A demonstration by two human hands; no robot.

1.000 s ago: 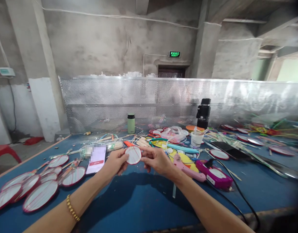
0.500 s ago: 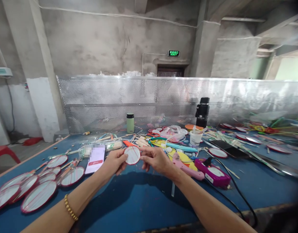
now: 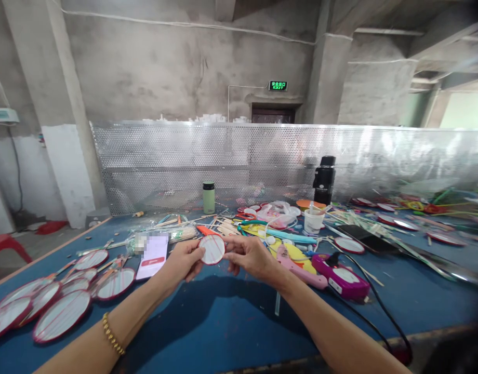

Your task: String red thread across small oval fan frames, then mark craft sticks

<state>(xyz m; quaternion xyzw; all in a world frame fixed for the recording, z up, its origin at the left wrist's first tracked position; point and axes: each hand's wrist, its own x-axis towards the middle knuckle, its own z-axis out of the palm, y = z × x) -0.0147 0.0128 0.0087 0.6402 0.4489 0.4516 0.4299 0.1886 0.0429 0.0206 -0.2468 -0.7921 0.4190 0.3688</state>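
Fingers [image 3: 198, 254] pinching round disc [image 3: 212, 250], seemingly both-sided

There is only one view, from a camera worn on the person's head. It looks forward and slightly down over the blue tabletop [image 3: 223, 332]. Both forearms enter from about 6 o'clock, so the hands are near. The metal screen [image 3: 262, 161] and the concrete wall [image 3: 164, 67] stand far away at 12 o'clock.

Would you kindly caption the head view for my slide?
Both hands, left hand and right hand, hold a red-rimmed disc above a cluttered blue table.
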